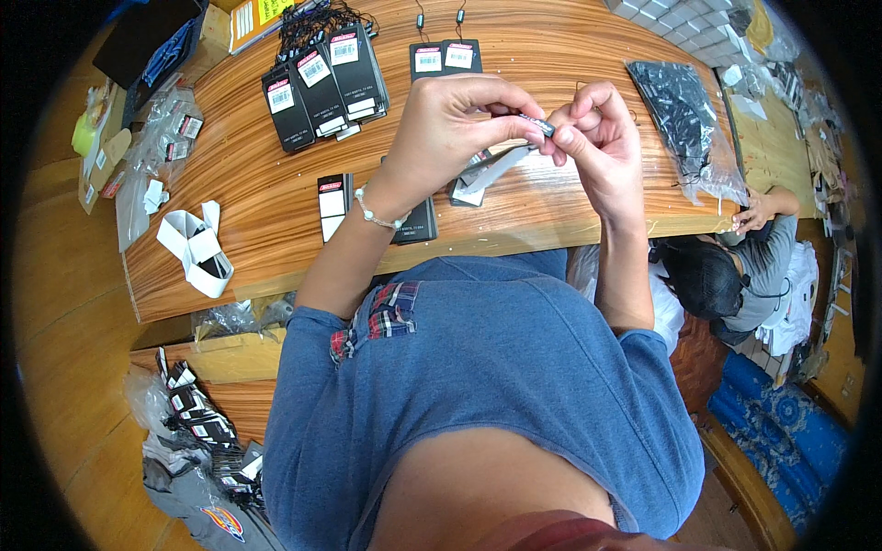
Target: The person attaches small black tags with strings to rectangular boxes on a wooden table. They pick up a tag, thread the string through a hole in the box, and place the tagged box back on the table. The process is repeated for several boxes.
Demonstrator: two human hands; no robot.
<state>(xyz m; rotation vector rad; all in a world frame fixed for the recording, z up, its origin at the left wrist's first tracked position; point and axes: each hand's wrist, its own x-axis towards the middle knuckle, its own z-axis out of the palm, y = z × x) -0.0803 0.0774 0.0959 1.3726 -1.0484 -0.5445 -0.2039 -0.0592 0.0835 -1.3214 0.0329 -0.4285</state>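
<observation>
Above the table's near edge, my left hand (pixel 459 119) and my right hand (pixel 599 147) meet with closed fingertips. Between them they pinch a small dark seal (pixel 542 127), like those on the hang tag strings. A pale strip or tag edge (pixel 501 171) slants below the fingers; whether it joins the seal I cannot tell. Under my hands lie more dark tags (pixel 468 196), partly hidden. Two black hang tags (pixel 445 60) with strings stretched away from me lie just beyond. Near my left forearm are black tags (pixel 334 204) and another stack (pixel 420 223).
Stacks of black hang tags (pixel 317 87) with tangled strings sit at the far left. A roll of white labels (pixel 196 248) lies left, a clear bag of black pieces (pixel 684 129) right. White boxes (pixel 675 26) are at the back. Another person (pixel 726 275) is low at the right.
</observation>
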